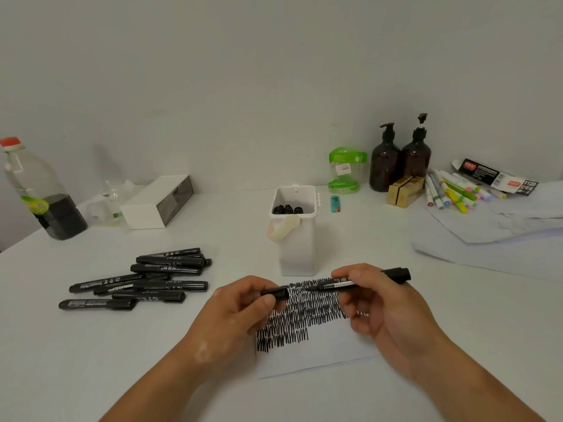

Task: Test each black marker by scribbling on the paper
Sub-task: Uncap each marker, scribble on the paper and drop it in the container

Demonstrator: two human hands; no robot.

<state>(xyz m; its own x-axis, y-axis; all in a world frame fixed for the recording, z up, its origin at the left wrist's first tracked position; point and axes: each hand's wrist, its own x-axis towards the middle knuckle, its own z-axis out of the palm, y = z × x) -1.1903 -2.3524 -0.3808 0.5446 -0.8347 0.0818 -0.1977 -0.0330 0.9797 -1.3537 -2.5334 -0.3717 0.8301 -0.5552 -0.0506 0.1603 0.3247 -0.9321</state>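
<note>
My right hand [374, 303] grips an uncapped black marker [393, 275], held level above the paper with its tip pointing left. My left hand [240, 303] pinches the marker's black cap [275, 293], a short gap away from the tip. Under both hands lies a white sheet of paper [329, 351] covered in rows of black scribbles [304, 309]. A pile of several capped black markers [143, 278] lies on the table to the left. A white holder [295, 229] behind the paper has a few black markers [286, 209] standing in it.
A bottle with dark liquid [39, 193] and a white box [158, 201] stand at the back left. Two brown pump bottles [399, 159], a green pack [347, 169], a lighter [335, 204], coloured markers [454, 191] and loose papers [502, 236] sit at the back right.
</note>
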